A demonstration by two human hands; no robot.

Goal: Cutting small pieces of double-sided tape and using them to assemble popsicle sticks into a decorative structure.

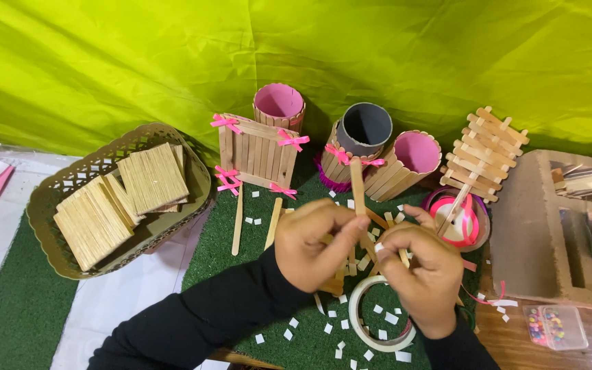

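Head view: left hand (313, 240) and right hand (416, 267) are both pinching a pale wooden craft stick (358, 185), holding it upright over the green turf mat (241, 253), likely for steadying while fingers work its lower end. Tape roll (378, 322) and white paper bits (337, 329) are lying just below; stick-clad pen holders (378, 151) are standing behind.
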